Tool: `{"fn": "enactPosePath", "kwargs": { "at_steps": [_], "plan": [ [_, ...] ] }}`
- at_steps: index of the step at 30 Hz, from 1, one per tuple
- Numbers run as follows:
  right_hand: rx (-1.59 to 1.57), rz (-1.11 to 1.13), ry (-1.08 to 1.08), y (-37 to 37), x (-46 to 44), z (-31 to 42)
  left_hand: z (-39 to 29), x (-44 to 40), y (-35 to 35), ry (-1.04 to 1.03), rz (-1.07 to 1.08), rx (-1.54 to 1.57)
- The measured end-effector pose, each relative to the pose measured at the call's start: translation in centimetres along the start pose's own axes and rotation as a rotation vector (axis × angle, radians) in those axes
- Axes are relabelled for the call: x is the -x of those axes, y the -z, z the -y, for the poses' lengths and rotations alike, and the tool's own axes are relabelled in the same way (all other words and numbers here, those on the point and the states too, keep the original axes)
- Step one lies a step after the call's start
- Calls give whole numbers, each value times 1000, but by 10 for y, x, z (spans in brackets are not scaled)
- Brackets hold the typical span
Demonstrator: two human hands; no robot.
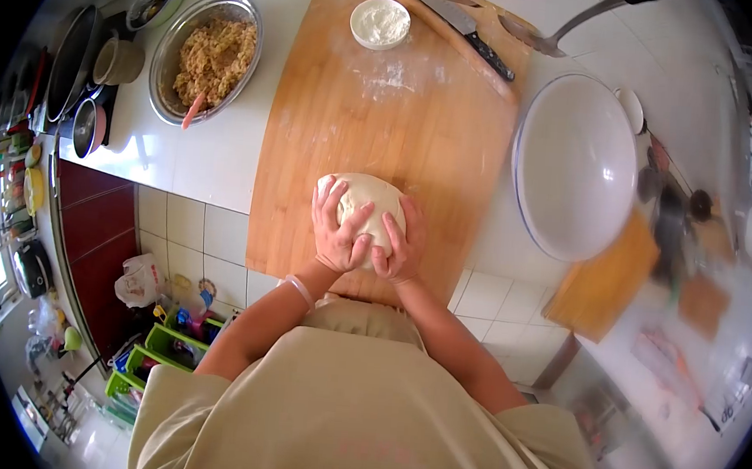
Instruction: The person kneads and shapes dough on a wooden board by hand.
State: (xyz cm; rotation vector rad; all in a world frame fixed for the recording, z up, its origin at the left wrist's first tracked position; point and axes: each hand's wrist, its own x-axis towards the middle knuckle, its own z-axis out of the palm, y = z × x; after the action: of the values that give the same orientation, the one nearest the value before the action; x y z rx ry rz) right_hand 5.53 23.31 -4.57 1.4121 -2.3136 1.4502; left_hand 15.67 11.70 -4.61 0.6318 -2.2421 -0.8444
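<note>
A large pale ball of dough (366, 195) rests on the wooden board (313, 134), close to the edge nearest my body. My left hand (339, 232) presses on its left side, fingers curved over the top. On the other side my right hand (402, 241) grips the dough in the same way, and the two thumbs nearly meet at the front. The underside of the dough is hidden. Farther up the board stands a small white bowl of flour (380, 24), with flour (391, 77) scattered below it.
A rolling pin (438, 25) and a knife (484, 55) lie at the board's far right, near metal ladles (538, 38). To the right stands a big white basin (577, 161). At left is a metal bowl of filling (218, 58) with a pinkish handle (194, 110) sticking out.
</note>
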Motion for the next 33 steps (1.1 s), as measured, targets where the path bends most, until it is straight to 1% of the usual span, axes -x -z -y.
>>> {"fn": "enactPosePath", "kwargs": {
  "at_steps": [2,3,5,7,8,9,10,11,13,14,15,16,17,18,19,20,21,23,24,25,26,27,29,30,32,33],
  "plan": [
    [-30,-6,11,-3,-12,-16,4,-13,-6,14,36,-48],
    [-51,-1,-32,-3,-21,-20,1,-25,-5,22,44,-49],
    [-72,-1,-70,-8,-39,-30,2,-62,-11,61,142,-110],
    [38,-36,-209,-15,-56,-40,8,-91,-23,59,131,-124],
    [46,-51,-200,-18,-65,-43,11,-101,-30,128,181,-134],
    [41,-54,-318,-22,-71,-47,13,-112,-36,196,228,-145],
    [34,-59,-437,-25,-79,-48,11,-129,-38,202,258,-202],
    [41,-74,-428,-28,-87,-48,9,-145,-41,185,253,-195],
    [47,-46,-786,-30,-108,-47,1,-173,-41,425,446,-175],
    [8,-44,-831,-27,-117,-45,2,-178,-40,416,437,-169],
    [4,-48,-809,-26,-111,-48,10,-184,-39,529,410,97],
    [-166,-122,-720,-29,-100,-58,17,-191,-33,630,379,362],
    [-332,-185,-644,-31,-86,-60,19,-191,-25,631,371,357],
    [-336,-174,-649,-23,-87,-39,20,-185,-17,627,349,272],
    [-281,-111,-688,-9,-98,-7,24,-178,-11,625,329,187],
    [-225,-47,-728,-1,-102,13,61,-137,-41,421,416,-70],
    [-230,-36,-736,-6,-99,19,50,-127,-37,433,419,-75],
    [-200,10,-447,-19,-95,23,7,-103,-22,472,278,16],
    [-250,47,-473,-14,-84,23,-2,-91,-17,475,284,15],
    [-247,53,-481,-8,-71,23,-9,-77,-14,378,203,7],
    [-176,52,-366,-4,-57,23,-16,-63,-10,282,123,-3],
    [-110,50,-250,-1,-42,23,-18,-49,-7,291,128,-6],
    [43,87,-95,4,-14,22,-16,-23,-3,96,19,9],
    [35,92,-98,5,-6,21,-13,-15,-2,103,20,1],
    [31,80,-41,2,0,15,-4,-8,-5,33,46,-42],
    [26,87,-47,0,-8,9,-2,-17,-8,42,50,-46]
  ]
}}
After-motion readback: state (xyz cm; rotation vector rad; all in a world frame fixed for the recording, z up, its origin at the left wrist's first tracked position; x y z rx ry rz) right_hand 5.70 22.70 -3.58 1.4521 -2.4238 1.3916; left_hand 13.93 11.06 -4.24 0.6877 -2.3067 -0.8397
